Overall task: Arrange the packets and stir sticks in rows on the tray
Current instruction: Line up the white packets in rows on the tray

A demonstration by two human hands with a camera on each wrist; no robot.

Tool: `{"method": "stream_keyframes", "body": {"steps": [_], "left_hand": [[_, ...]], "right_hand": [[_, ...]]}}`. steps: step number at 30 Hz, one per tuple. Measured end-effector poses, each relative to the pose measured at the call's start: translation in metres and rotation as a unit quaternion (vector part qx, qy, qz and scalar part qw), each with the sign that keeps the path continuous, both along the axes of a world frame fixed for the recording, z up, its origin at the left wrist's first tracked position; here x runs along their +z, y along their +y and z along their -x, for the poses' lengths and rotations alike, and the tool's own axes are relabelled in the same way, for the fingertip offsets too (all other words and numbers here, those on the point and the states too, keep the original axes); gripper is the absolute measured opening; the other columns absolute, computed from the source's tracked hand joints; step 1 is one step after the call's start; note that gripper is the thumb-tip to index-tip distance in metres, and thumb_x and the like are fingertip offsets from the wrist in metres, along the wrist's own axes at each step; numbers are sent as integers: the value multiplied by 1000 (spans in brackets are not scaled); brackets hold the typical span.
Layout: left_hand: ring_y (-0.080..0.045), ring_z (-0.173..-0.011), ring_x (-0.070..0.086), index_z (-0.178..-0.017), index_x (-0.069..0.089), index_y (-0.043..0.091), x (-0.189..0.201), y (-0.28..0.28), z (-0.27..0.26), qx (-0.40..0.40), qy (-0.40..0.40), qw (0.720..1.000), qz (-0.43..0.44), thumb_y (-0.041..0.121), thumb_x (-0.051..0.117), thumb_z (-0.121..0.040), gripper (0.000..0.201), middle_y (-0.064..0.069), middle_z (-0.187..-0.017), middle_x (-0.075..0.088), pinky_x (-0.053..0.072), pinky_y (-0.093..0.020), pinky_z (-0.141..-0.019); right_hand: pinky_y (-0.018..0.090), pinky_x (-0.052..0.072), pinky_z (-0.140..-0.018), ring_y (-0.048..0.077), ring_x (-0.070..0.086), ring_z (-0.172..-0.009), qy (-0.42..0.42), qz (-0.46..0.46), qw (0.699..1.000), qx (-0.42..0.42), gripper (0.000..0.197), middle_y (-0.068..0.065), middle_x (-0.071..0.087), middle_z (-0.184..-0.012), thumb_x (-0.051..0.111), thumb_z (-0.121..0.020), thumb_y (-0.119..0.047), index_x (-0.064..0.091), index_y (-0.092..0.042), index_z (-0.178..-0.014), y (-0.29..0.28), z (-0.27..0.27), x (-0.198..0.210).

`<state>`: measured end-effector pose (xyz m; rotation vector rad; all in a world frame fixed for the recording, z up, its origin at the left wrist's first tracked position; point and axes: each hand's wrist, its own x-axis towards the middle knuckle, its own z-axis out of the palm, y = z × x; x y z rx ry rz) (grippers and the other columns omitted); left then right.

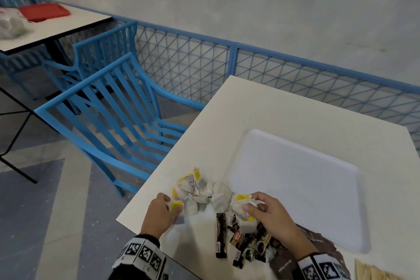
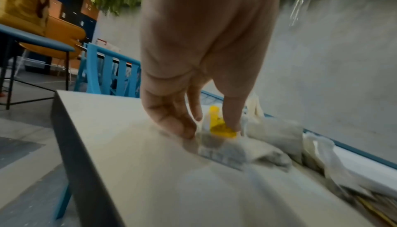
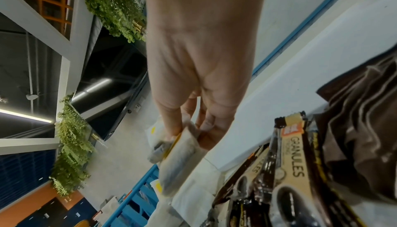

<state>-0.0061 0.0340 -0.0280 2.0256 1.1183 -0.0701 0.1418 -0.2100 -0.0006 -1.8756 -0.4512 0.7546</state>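
Left hand (image 1: pixel 159 212) pinches a crinkled white packet (image 1: pixel 176 207) with yellow tag; right hand (image 1: pixel 271 217) pinches another (image 1: pixel 242 209); smooth white rounded tray (image 1: pixel 295 188) at 2 o'clock of them

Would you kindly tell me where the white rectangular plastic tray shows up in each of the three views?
Head: white rectangular plastic tray lies right of centre, bare, beyond the right hand.
Left wrist: not clearly in view.
Right wrist: pale slab running along the right, behind the dark coffee sachets.
Shared landmark: the blue metal railing.
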Motion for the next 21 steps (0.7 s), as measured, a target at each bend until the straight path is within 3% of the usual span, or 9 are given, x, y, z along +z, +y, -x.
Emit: {"method": "stream_keyframes", "body": {"steps": [3,6,9,12,15,17,19,21], "left_hand": [[-23,-86,56,-92,54,11,-3,-3,-3,2,-13,1000,-8,21,67,-84,19,-6,-87,60,40,-27,-71],[-24,-83,59,-77,59,14,-3,1,3,-23,-7,1000,-6,21,68,-82,12,-6,-80,63,41,-27,-68],[-21,-76,58,-72,62,18,10,0,12,-52,-68,996,29,23,72,-80,13,-3,-76,64,40,-22,-63],[-17,-77,58,-75,65,17,35,-13,9,-69,-151,983,76,26,74,-78,13,-5,-81,64,42,-22,-66],[-8,-69,55,-85,61,5,58,-34,-7,-107,-216,957,162,33,65,-85,28,-10,-81,60,44,-16,-68],[-5,-80,58,-92,57,5,65,-45,-21,-114,-226,941,226,32,57,-91,27,-6,-93,67,45,-18,-78],[-9,-96,62,-94,56,8,69,-55,-35,-99,-225,916,317,24,51,-95,17,4,-104,68,49,-32,-93],[-12,-87,60,-89,61,15,74,-64,-46,-103,-226,888,387,26,53,-91,14,-2,-98,57,52,-38,-88]], "right_hand": [[26,39,-67,15,50,-71,5,8,1000,-3,13,7,56,-77,71,-81,-28,61,-24,-89,-1,2,-5],[28,41,-70,15,52,-73,4,13,1000,-7,15,16,60,-80,71,-80,-29,62,-25,-92,-4,4,-7],[22,37,-64,13,46,-68,5,13,1000,-3,12,6,54,-73,70,-81,-26,63,-22,-90,-4,5,-2],[24,33,-66,15,45,-70,31,-16,999,14,21,3,52,-73,71,-77,-36,63,-18,-85,0,9,9],[28,37,-75,14,50,-75,57,-44,997,26,28,1,59,-77,72,-67,-47,63,-23,-79,5,13,19],[27,42,-79,12,57,-78,80,-80,993,37,15,-1,64,-79,73,-75,-34,64,-23,-79,10,16,28],[23,46,-78,9,60,-79,91,-112,989,35,10,-4,67,-82,71,-81,-19,63,-14,-85,14,17,36],[22,48,-78,10,61,-83,96,-128,987,23,15,-3,67,-86,71,-79,-15,61,-8,-88,16,16,40]]}}
